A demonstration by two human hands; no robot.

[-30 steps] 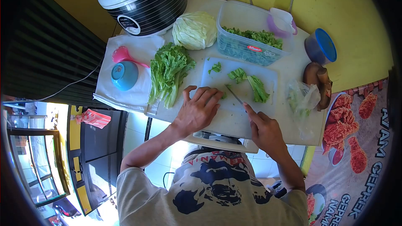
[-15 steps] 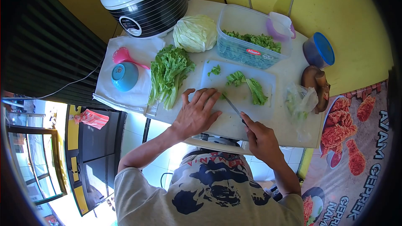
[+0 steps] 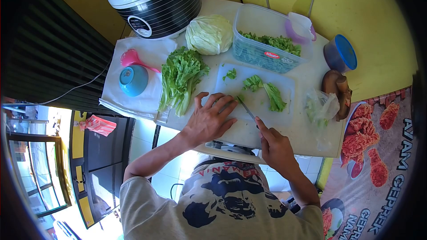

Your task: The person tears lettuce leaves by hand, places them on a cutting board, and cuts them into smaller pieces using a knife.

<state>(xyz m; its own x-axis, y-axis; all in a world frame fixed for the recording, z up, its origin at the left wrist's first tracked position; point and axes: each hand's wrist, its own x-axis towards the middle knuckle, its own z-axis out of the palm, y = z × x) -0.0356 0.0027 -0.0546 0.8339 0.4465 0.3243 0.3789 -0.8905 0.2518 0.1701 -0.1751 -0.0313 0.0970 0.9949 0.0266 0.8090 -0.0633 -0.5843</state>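
Head cam's got the right hand (image 3: 276,147) wrapped round a knife (image 3: 247,110) slanting forward-left, tip at a green scrap (image 3: 240,98) on the cutting board (image 3: 263,106), right beside the nearer left hand (image 3: 208,119), can't tell if that's pinching anything.

Knife (image 3: 247,108) in the right hand (image 3: 276,146), blade tip beside the left hand (image 3: 211,118) over the cutting board (image 3: 262,109).
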